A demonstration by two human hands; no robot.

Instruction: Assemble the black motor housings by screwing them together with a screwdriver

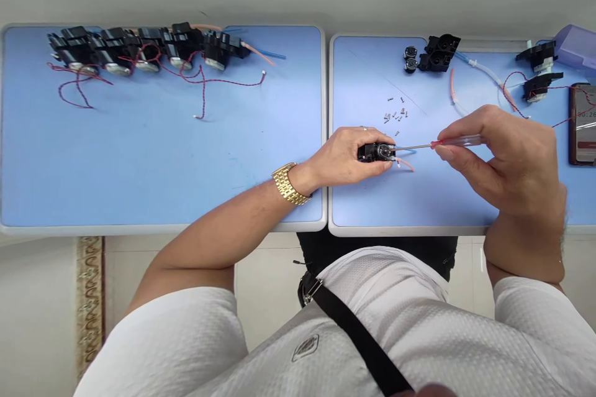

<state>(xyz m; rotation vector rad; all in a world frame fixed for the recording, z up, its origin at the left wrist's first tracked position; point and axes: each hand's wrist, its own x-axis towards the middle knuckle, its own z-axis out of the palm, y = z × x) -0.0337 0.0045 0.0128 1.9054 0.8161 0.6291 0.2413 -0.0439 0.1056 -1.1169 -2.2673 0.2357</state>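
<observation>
My left hand (347, 158) grips a small black pump unit (373, 151) on the blue tabletop, with a short pink tube (404, 164) trailing from it. My right hand (493, 158) pinches a clear-handled screwdriver (459, 142) with a red collar. The screwdriver's thin steel shaft (414, 146) lies almost level, and its tip meets the round face of the unit. Several tiny steel screws (395, 114) are scattered just above the hands. Black pump housings (437, 52) and a pair of small rollers (410, 59) lie further back.
Two blue tables stand side by side with a gap between them. The left table (162, 155) holds a row of black pump units (139, 48) with twisted red wires. At the far right are more black parts (539, 55), a phone (582, 123) and a purple box (575, 46).
</observation>
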